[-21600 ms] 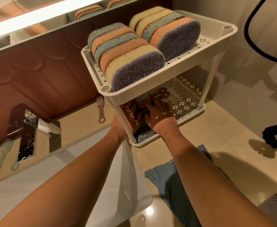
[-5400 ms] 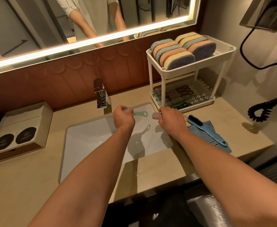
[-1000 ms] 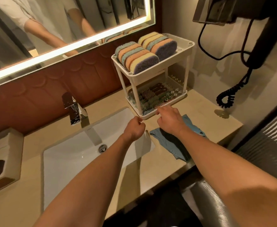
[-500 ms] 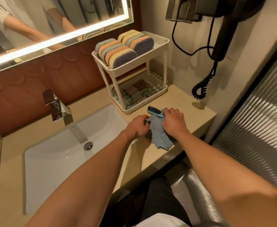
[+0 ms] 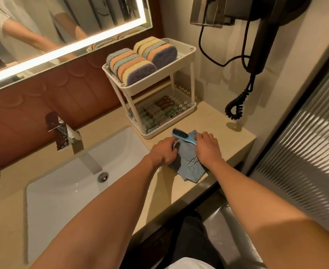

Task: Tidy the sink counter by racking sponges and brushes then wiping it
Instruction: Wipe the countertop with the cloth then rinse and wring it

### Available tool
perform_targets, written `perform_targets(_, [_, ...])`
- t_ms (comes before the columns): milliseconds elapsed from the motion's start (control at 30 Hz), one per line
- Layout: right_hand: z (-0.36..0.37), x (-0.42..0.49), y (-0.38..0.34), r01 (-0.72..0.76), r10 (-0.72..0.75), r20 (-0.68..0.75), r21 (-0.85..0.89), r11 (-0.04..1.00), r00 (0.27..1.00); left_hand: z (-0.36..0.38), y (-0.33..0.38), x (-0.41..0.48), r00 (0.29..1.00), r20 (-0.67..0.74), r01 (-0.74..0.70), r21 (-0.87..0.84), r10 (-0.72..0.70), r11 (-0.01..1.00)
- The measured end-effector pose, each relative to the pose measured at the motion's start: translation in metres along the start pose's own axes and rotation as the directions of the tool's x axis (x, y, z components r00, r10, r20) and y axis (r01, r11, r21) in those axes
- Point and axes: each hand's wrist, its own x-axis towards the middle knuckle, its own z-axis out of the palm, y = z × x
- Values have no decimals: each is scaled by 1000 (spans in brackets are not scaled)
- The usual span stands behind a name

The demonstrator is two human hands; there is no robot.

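Note:
A white two-tier rack (image 5: 181, 58) stands at the back of the beige counter (image 5: 231, 141). Several sponges (image 5: 140, 59) stand on edge in its top tray, and several brushes (image 5: 156, 111) lie in the bottom tray. A blue brush (image 5: 181, 135) with black bristles lies on a crumpled blue cloth (image 5: 187, 162) in front of the rack. My right hand (image 5: 207, 147) grips the brush handle. My left hand (image 5: 162, 151) grips the cloth's left edge.
A white sink basin (image 5: 66, 183) with a chrome faucet (image 5: 59, 131) lies left of the cloth. A black hair dryer (image 5: 264, 35) hangs on the right wall, its coiled cord (image 5: 235, 105) dangling over the counter's far corner. A lit mirror (image 5: 62, 26) spans the back wall.
Within the last second both hands came down from in front of the rack onto the cloth; the right hand closed on the blue brush handle and the left on the cloth edge.

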Motion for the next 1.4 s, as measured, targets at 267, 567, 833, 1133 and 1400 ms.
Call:
perform_targets(267, [10, 0, -7, 17, -18, 3, 114, 993, 1000, 9, -11, 8, 999, 12, -37, 64, 37, 997])
perform_targets(567, [8, 21, -16, 35, -21, -120, 115, 993, 993, -6, -17, 35, 984, -84, -133, 252, 158, 959])
perform_targets(833, [-2, 75, -31, 17, 4, -158, 130, 991, 987, -38, -16, 77, 997, -22, -71, 276, 80, 959])
perform_targets(1133, [8, 139, -42, 59, -21, -219, 170, 984, 976, -64, -23, 133, 998, 9, 63, 83, -64, 995])
perform_targets(1400, [16, 181, -47, 21, 10, -181, 169, 985, 984, -64, -39, 185, 998, -46, 53, 164, -46, 985])
